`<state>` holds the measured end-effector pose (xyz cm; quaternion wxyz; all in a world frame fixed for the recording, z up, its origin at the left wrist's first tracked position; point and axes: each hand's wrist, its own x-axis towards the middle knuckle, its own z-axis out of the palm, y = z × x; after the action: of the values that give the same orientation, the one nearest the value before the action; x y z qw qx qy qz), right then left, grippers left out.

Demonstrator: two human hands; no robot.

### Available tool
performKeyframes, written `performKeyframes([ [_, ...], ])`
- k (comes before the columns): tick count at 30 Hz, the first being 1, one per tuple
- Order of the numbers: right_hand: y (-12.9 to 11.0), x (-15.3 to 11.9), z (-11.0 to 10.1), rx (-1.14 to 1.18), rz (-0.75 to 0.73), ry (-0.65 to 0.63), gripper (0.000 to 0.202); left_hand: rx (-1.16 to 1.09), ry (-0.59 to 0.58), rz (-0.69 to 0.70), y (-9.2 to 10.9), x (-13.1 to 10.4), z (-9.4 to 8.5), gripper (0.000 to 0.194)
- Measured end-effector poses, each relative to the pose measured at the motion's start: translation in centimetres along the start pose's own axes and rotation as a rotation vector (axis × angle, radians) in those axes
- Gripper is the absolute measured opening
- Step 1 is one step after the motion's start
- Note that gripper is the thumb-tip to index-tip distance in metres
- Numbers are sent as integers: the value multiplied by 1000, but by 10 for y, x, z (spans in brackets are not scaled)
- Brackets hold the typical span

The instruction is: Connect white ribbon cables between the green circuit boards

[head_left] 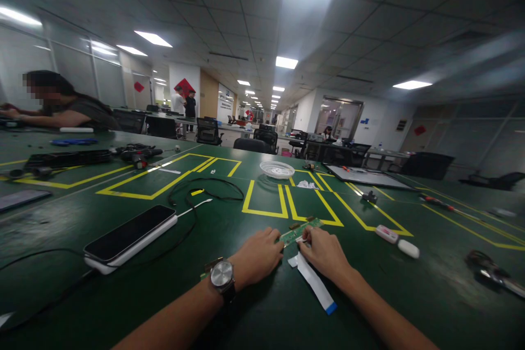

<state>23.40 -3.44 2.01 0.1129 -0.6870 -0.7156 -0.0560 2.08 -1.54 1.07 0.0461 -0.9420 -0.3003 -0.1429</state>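
Grip narrowed, my right hand (324, 251) bunches just beyond the white ribbon (315, 283); whether it holds that or the green circuit board (291, 236) I cannot tell. The board lies toward the surface's (274, 311) near edge, left end at my left hand (258, 256), its hold hidden; I should keep the board flat, the ribbon untwisted.

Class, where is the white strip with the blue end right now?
In the head view, the white strip is low, right of centre, on the near side of the green circuit board and beside the right hand.
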Motion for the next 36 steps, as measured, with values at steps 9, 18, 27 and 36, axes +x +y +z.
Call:
performKeyframes([
  [9,-6,1,-1,-70,34,-15,17,-11,4,8,0,0,2,19],
  [18,-6,1,1,-95,6,48,18,-12,-29,19,-1,0,-1,21],
  [27,16,12,16,77,-129,76,17,-150,-44,47,-11,-1,5,29],
  [36,22,14,15,162,-179,82,19,-219,-56,46,-22,0,8,31],
])
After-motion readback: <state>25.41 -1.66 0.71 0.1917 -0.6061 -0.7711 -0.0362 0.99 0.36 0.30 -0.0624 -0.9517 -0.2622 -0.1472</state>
